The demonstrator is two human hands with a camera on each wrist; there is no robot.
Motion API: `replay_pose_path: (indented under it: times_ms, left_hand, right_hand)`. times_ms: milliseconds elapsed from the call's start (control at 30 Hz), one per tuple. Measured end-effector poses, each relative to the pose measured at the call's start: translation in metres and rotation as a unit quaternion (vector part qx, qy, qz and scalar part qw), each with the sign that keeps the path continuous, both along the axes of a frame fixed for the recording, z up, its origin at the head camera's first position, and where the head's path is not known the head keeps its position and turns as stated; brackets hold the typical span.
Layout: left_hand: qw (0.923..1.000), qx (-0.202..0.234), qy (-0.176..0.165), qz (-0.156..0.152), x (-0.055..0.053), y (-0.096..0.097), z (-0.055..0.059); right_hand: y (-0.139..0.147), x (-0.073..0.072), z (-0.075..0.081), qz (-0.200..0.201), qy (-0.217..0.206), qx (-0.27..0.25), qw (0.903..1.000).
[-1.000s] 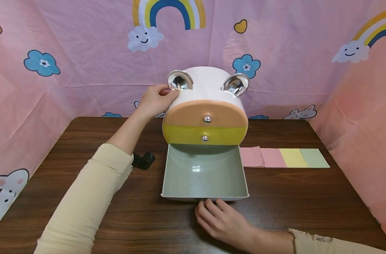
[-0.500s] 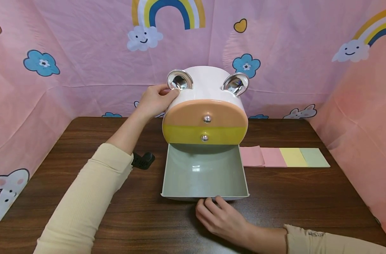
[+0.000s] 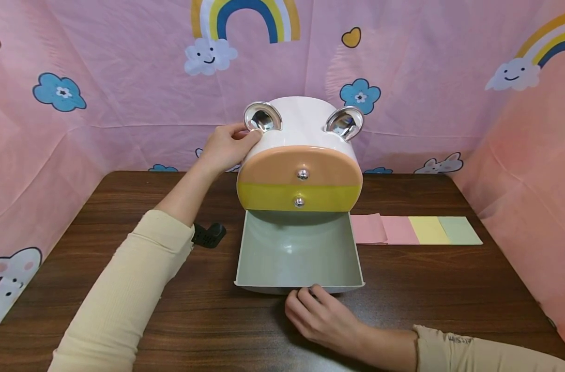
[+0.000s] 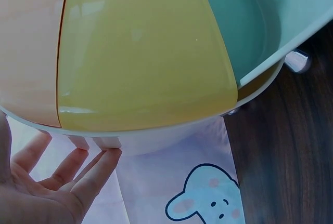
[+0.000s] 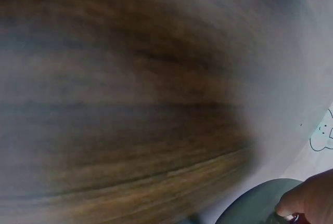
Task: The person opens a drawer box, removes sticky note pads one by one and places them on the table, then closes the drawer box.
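A white drawer cabinet [image 3: 305, 116] with two shiny silver ears stands on the table. Its peach top drawer [image 3: 273, 165] and yellow middle drawer [image 3: 263, 197] are closed. The pale green bottom drawer [image 3: 301, 253] is pulled far out, with nothing in it. My left hand [image 3: 228, 146] rests against the cabinet's side under the left ear; in the left wrist view its fairly straight fingertips [image 4: 112, 154] touch the white shell. At the green drawer's front, my right hand [image 3: 324, 318] pinches the knob, which the fingers mostly hide; the right wrist view shows the thumb [image 5: 294, 200] there.
Right of the cabinet lies a row of sticky-note pads [image 3: 428, 230] in pink, yellow and green. A black perforated object [image 3: 210, 235] shows beside the left sleeve. Pink printed cloth [image 3: 138, 93] hangs behind and along both sides of the wooden table [image 3: 194, 320].
My right forearm and sleeve have shifted a little to the left, and the right fingers have risen slightly at the drawer front. The left hand, cabinet and drawer look unchanged.
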State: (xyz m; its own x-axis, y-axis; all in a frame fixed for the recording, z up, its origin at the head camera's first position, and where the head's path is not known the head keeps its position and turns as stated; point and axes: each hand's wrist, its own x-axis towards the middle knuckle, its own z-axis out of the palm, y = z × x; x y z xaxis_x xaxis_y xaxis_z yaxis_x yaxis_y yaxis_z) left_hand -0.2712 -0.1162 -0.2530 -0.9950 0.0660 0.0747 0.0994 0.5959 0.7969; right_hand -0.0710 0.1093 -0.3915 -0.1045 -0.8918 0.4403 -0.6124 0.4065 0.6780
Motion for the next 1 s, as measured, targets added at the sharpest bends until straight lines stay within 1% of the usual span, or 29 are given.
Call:
replay_pose_path:
  times_ms: [100, 300, 467, 733, 1000]
  left_hand:
    - [1.0, -0.001, 0.003, 0.001, 0.001, 0.0, 0.0]
    - [0.9999, -0.01, 0.006, 0.003, 0.002, 0.0, 0.001]
    - [1.0, -0.004, 0.005, 0.002, 0.001, 0.0, 0.0]
    - [1.0, 0.003, 0.003, 0.001, 0.0, 0.0, -0.001]
    - [1.0, 0.004, 0.007, 0.0, 0.0, 0.0, -0.001]
  right_hand:
    - [0.0, -0.003, 0.001, 0.006, -0.001, -0.01, 0.9999]
    - [-0.002, -0.008, 0.01, 0.012, 0.003, -0.032, 0.9994]
    - [-0.003, -0.01, 0.01, 0.01, 0.002, -0.039, 0.9992]
    - [-0.005, -0.018, 0.007, -0.005, 0.005, -0.054, 0.9985]
    - [-0.008, -0.022, 0.007, -0.039, -0.008, -0.059, 0.9974]
